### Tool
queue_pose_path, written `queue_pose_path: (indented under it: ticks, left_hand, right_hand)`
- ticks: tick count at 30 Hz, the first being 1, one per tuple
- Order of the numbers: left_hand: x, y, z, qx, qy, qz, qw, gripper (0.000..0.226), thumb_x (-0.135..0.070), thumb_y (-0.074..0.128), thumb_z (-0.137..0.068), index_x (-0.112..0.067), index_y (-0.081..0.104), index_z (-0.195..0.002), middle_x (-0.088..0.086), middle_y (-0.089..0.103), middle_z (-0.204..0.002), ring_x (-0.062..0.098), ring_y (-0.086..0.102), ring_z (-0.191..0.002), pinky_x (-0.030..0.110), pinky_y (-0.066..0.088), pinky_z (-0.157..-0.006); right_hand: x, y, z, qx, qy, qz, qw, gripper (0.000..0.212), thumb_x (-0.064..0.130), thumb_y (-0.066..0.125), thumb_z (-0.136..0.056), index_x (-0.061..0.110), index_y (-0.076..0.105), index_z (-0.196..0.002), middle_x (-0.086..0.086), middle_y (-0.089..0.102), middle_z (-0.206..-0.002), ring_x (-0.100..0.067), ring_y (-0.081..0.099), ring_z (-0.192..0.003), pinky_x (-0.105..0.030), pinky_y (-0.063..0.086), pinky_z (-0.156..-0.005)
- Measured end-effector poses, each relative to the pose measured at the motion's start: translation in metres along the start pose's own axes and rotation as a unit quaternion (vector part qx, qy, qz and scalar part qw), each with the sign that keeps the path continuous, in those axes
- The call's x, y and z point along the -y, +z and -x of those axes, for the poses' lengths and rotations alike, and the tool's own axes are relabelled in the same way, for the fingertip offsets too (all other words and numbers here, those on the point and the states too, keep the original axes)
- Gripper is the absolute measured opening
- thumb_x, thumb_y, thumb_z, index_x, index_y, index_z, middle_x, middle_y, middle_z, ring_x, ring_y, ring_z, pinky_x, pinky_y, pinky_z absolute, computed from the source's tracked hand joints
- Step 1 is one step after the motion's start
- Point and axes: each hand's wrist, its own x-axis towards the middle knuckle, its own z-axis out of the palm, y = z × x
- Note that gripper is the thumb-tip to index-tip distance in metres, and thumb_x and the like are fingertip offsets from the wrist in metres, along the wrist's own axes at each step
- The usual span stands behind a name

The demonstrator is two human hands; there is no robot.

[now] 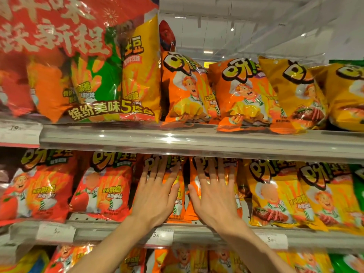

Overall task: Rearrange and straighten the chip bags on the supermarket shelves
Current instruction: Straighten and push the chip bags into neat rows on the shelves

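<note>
My hands cover both orange chip bags' [178, 196] faces; the shelf-edge price tags [56, 231] are too blurred to read.

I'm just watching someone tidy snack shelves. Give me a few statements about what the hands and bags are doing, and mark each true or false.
1. Both hands lie flat, fingers spread, on orange bags on the middle shelf. True: the left hand and right hand press on the orange bags.
2. The right hand holds a bag lifted off the shelf. False: nothing is lifted.
3. Red bags stand left of the hands. True.
4. The top shelf is bare. False: it holds orange and yellow bags and a large multipack.
5. Price tags hang on the shelf edge below the hands. True.
</note>
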Motion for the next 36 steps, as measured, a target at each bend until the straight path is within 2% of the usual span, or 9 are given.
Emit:
queue_pose_path:
  ticks: [6,11,16,22,25,28,31,33,36]
  left_hand:
    - [0.001,0.001,-0.001,0.000,-0.004,-0.009,1.000,0.057,-0.052,0.014,-0.103,-0.032,0.023,-0.156,0.014,0.031,-0.159,0.031,0.015,-0.152,0.051,0.010,-0.120]
    - [0.004,-0.006,0.000,-0.031,-0.017,0.024,0.999,0.055,-0.048,0.026,-0.102,-0.023,0.041,-0.150,0.012,0.039,-0.155,0.030,0.026,-0.148,0.052,0.019,-0.119]
    - [-0.034,-0.022,0.006,-0.126,0.002,0.173,0.977,0.041,-0.039,0.044,-0.098,-0.015,0.058,-0.129,0.008,0.053,-0.121,0.027,0.052,-0.112,0.038,0.043,-0.091]
    - [-0.142,-0.021,-0.011,-0.095,0.042,0.322,0.941,0.028,-0.037,0.055,-0.095,-0.027,0.059,-0.121,-0.010,0.051,-0.114,0.007,0.056,-0.101,0.031,0.047,-0.086]
    - [-0.183,-0.014,-0.025,-0.023,-0.015,0.373,0.927,0.048,-0.049,0.056,-0.087,-0.036,0.051,-0.133,-0.011,0.048,-0.121,0.005,0.054,-0.110,0.029,0.045,-0.097]
    - [-0.205,-0.007,-0.040,0.097,-0.068,0.429,0.895,0.073,-0.064,0.060,-0.076,-0.046,0.034,-0.141,-0.009,0.042,-0.134,0.011,0.051,-0.123,0.034,0.044,-0.107]
    - [-0.216,0.002,-0.053,0.148,-0.097,0.425,0.888,0.087,-0.069,0.068,-0.067,-0.050,0.027,-0.141,-0.008,0.043,-0.141,0.013,0.046,-0.131,0.041,0.042,-0.110]
    - [-0.218,0.003,-0.061,0.159,-0.115,0.434,0.879,0.097,-0.063,0.077,-0.065,-0.050,0.024,-0.145,-0.009,0.042,-0.145,0.013,0.043,-0.134,0.038,0.039,-0.112]
    - [-0.224,-0.002,-0.070,0.180,-0.121,0.456,0.863,0.098,-0.038,0.087,-0.071,-0.041,0.026,-0.149,-0.017,0.043,-0.140,0.008,0.042,-0.131,0.019,0.039,-0.103]
  right_hand:
    - [0.005,0.004,-0.001,0.016,0.006,-0.018,1.000,0.059,0.055,0.027,-0.100,0.023,0.052,-0.143,-0.014,0.058,-0.139,-0.037,0.042,-0.137,-0.062,0.020,-0.115]
    - [-0.001,-0.010,0.001,0.014,-0.010,-0.113,0.993,0.064,0.056,0.009,-0.100,0.025,0.030,-0.152,-0.010,0.043,-0.150,-0.031,0.029,-0.142,-0.051,0.004,-0.118]
    - [-0.047,-0.028,0.013,-0.040,-0.017,-0.142,0.989,0.052,0.050,0.031,-0.101,0.017,0.043,-0.140,-0.012,0.052,-0.132,-0.029,0.041,-0.125,-0.050,0.030,-0.110]
    - [-0.147,-0.053,0.017,-0.080,0.021,-0.099,0.992,0.047,0.043,0.055,-0.090,0.006,0.058,-0.119,-0.023,0.059,-0.108,-0.042,0.054,-0.101,-0.050,0.048,-0.088]
    - [-0.194,-0.065,0.020,-0.029,0.054,-0.100,0.993,0.054,0.042,0.067,-0.088,0.002,0.058,-0.123,-0.027,0.058,-0.110,-0.046,0.052,-0.105,-0.051,0.046,-0.091]
    - [-0.231,-0.076,0.018,0.084,0.061,-0.116,0.988,0.072,0.053,0.063,-0.088,0.006,0.046,-0.139,-0.023,0.054,-0.126,-0.041,0.047,-0.121,-0.043,0.038,-0.102]
    - [-0.257,-0.085,0.015,0.169,0.039,-0.148,0.974,0.084,0.064,0.059,-0.085,0.014,0.033,-0.148,-0.017,0.047,-0.138,-0.034,0.045,-0.129,-0.036,0.039,-0.103]
    - [-0.263,-0.088,0.013,0.196,0.014,-0.156,0.968,0.088,0.065,0.061,-0.084,0.017,0.027,-0.150,-0.014,0.045,-0.142,-0.031,0.045,-0.131,-0.034,0.039,-0.102]
    - [-0.266,-0.088,0.012,0.228,-0.021,-0.168,0.959,0.096,0.060,0.067,-0.082,0.022,0.016,-0.155,-0.011,0.039,-0.150,-0.029,0.043,-0.135,-0.033,0.039,-0.103]
